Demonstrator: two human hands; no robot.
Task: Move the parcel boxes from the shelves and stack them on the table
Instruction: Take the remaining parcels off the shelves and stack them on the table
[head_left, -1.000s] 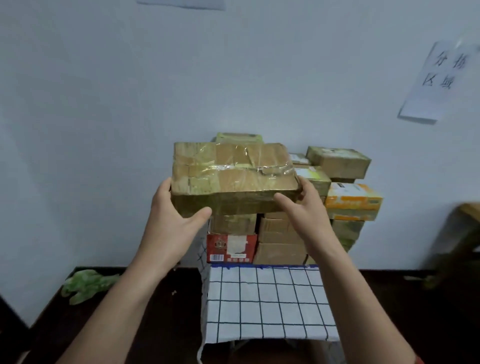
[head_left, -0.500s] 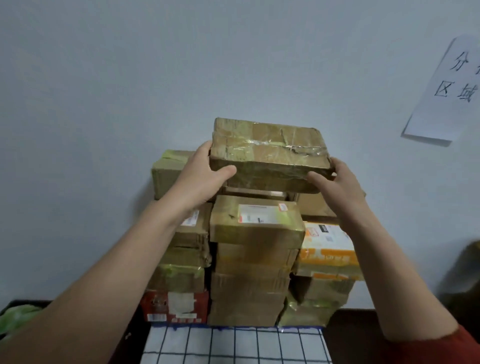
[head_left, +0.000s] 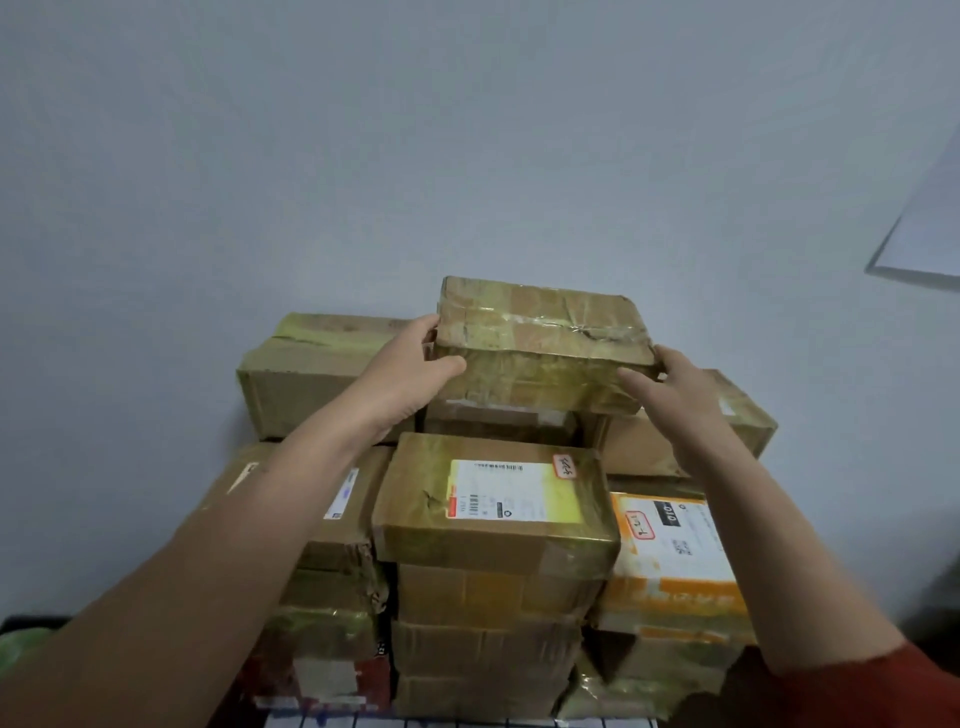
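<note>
At the far left, low down, a blurred green thing (head_left: 21, 644) shows beside a pile of taped cardboard boxes that stands against the pale wall (head_left: 467, 130). A large box (head_left: 311, 374) tops the pile's left column. Just right of it the left hand (head_left: 410, 369) grips the left end of the parcel box (head_left: 540, 343), thumb on the front face and fingers curled round the end. The parcel box is at the very top of the pile, in the middle, over a smaller box (head_left: 498, 418); whether it rests on that box or hangs just above it I cannot tell. Below, a labelled box (head_left: 493, 509) heads the middle column, and a strip of the table (head_left: 457, 722) with its checked cloth shows at the bottom edge. The right hand (head_left: 675, 384) holds the parcel box's right end, thumb against the lower front edge and fingertips hooked on the corner. Under that forearm sits an orange-and-white box (head_left: 670, 551). A red sleeve (head_left: 872, 691) covers the arm lower down. A white sheet of paper (head_left: 930, 228) hangs on the wall at the far right.
</note>
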